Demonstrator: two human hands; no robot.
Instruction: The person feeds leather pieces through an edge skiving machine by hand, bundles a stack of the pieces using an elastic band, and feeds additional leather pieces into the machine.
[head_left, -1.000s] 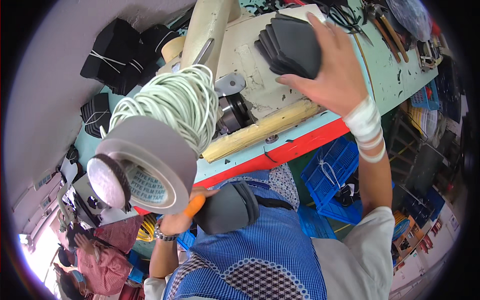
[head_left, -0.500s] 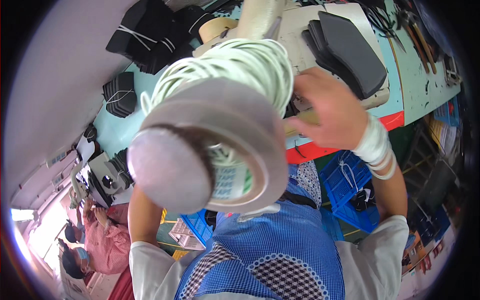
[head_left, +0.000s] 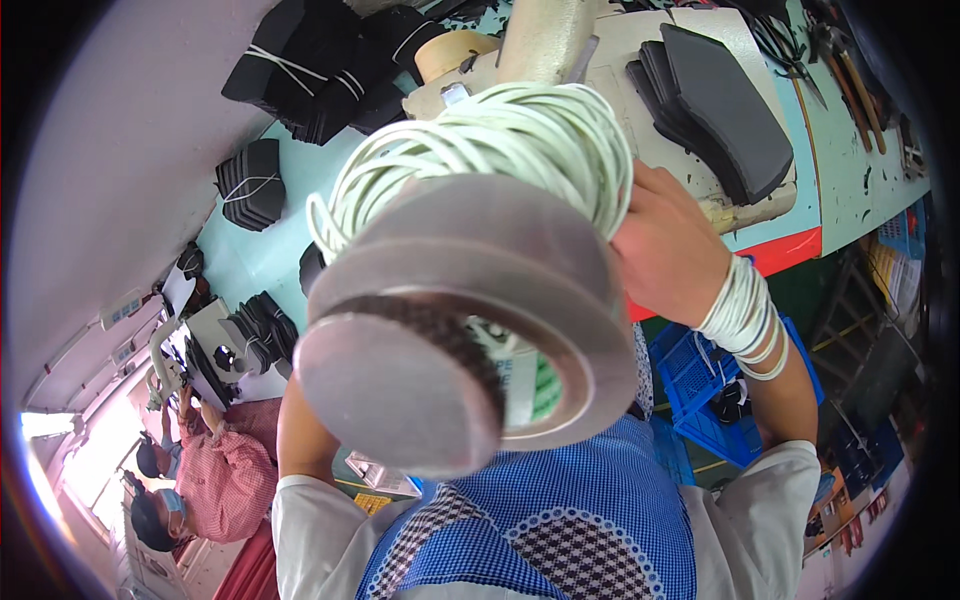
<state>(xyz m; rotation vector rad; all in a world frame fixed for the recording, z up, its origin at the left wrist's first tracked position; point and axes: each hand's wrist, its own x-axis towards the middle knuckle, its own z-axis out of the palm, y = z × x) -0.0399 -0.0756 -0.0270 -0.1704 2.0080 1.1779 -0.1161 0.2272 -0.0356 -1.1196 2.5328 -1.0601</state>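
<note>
Pale-green tabletop; right hand near tape roll with blurred label.

Tied dark bundles on pale green table

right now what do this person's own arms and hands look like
The right hand is bare, with many thin pale bands looped around its wrist. The light grey sleeves are loose and end near the elbows, leaving the forearms bare. The left hand is hidden, so I can't tell what it wears.
</note>
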